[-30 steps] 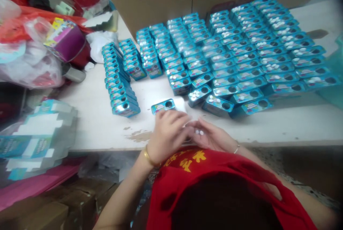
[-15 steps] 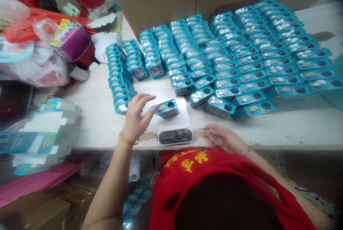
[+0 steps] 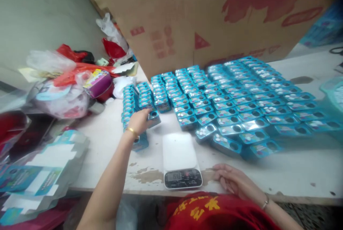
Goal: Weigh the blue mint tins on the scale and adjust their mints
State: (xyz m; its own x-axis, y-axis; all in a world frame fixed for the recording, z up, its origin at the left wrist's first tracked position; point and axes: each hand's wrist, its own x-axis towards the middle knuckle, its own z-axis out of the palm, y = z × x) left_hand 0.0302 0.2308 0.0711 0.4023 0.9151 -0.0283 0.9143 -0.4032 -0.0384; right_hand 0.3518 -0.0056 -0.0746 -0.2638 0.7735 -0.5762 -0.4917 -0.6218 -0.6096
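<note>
- A person's left hand (image 3: pixel 139 122), gold bangle on the wrist, closes its fingers around a small blue tin (image 3: pixel 153 117) left of centre in the frame, holding it at the near end of a column of identical tins (image 3: pixel 128 104) on the white counter (image 3: pixel 294 167).
- The tin in the grasp sits just beside that column, apparently so that it can line up with its neighbours.
- The right hand (image 3: pixel 232 181) lies flat and relaxed, holding nothing, on the counter's near edge at lower centre, just right of a small white digital scale (image 3: pixel 180 160).
- The scale's platform is bare; its dark display panel faces the person, though the blur hides any reading.
- Dozens of blue tins (image 3: pixel 241 97) fill the centre and right of the frame in tight, overlapping rows. Each has a round opening in its lid, and many carry a few small white pieces on top. The neat rows appear to keep the batches in order.
- The colourful labels on the tins are too blurred to read.
- A large cardboard carton (image 3: pixel 187 15) stands behind the rows across the top of the frame, printed in red with a triangle mark and shapes; the lettering at its upper edge cannot be made out.
- Yellow characters show on the person's red garment (image 3: pixel 214 212) at the bottom edge, only partly in view.
- Flattened blue-and-white cartons (image 3: pixel 34 172) lie stacked at lower left; plastic bags and a purple container (image 3: pixel 99 83) crowd the upper left.
</note>
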